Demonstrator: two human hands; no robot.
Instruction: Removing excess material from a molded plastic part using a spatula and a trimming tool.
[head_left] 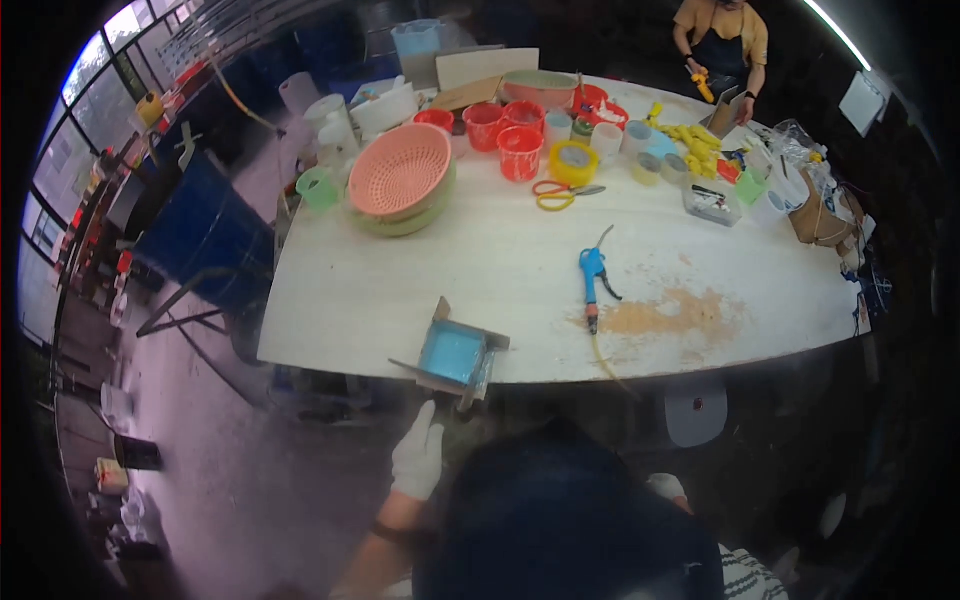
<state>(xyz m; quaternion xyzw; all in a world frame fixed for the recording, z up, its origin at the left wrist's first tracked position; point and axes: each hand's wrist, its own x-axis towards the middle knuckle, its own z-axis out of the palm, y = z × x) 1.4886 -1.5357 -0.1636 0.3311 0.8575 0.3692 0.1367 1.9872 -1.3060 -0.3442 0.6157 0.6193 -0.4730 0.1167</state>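
Cardboard box [440, 381], blue inside, sat at the desk [520, 280] edge just ahead of your open left hand [418, 455]; your right hand [668, 487] I couldn't judge; a fingertip nudge might have toppled it.

The near edge of the off-white surface [470, 265] carries a brown cardboard box [440, 310] with a light-blue block [453, 350] inside, while the left grip [418, 455] and right grip [667, 488] are white-gloved and the near-right fabric [755, 575] is striped dark on white. To the right, the air blow gun [593, 265] is bright blue with a black lever [612, 291], its hose [601, 352] yellow, the dusty patch [690, 312] tan. Farther off, a salmon-pink colander [400, 170] tops a pale-green basin [405, 224], with red plastic cups [520, 155] and red-and-yellow-handled scissors [557, 196] to its right.
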